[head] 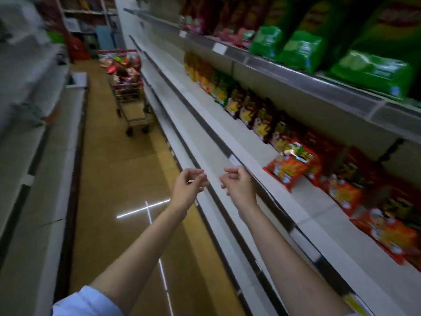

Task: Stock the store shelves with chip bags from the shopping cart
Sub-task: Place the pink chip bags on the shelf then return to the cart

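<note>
Both my hands hang in mid-air over the aisle, fingers loosely curled and holding nothing: my left hand (pixel 189 187) and my right hand (pixel 238 185), which is just in front of the white shelf edge (pixel 248 165). Orange and red chip bags (pixel 292 165) lie on the middle shelf to the right of my right hand. Further down the aisle stands the red shopping cart (pixel 128 87), heaped with colourful chip bags (pixel 123 65). The view is blurred by motion.
Green bags (pixel 303 51) fill the top shelf at right. Yellow and dark bags (pixel 230 96) line the middle shelf's far part. Lower white shelves (pixel 196 142) run along the aisle. Grey shelving (pixel 34 137) borders the left side of the tan floor (pixel 109 160).
</note>
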Action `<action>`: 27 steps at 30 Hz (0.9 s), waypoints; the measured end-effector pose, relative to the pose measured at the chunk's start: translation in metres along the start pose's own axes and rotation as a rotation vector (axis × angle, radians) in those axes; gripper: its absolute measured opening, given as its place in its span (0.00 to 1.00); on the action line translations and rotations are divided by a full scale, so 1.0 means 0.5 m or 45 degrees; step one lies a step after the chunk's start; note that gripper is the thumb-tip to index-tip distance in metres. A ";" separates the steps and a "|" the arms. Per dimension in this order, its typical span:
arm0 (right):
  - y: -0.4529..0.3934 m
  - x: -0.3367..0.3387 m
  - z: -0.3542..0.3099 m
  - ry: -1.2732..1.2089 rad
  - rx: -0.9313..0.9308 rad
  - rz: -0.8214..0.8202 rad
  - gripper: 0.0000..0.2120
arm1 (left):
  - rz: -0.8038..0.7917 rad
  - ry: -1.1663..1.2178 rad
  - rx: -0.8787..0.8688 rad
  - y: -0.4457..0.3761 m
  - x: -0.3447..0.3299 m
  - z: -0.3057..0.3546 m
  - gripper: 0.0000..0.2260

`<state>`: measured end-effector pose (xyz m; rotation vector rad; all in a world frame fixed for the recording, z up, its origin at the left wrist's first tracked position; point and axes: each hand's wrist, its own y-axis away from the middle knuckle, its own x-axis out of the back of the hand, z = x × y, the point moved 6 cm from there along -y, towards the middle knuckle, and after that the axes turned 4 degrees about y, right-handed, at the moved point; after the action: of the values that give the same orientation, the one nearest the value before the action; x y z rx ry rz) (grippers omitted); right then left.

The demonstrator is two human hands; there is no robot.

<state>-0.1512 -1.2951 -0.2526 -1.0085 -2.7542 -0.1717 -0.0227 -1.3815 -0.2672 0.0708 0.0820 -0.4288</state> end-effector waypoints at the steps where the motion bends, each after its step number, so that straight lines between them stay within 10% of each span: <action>1: -0.017 -0.041 -0.012 0.005 0.012 -0.046 0.07 | 0.035 -0.011 -0.020 -0.018 0.037 0.012 0.01; 27: -0.683 -0.671 -0.301 -0.095 0.278 -0.483 0.10 | 0.542 -0.135 -0.245 -0.723 0.474 0.234 0.05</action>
<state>-0.0998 -1.7912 -0.1966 -0.4424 -2.9246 0.1117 0.0485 -1.8172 -0.1919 -0.1232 0.0022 0.0025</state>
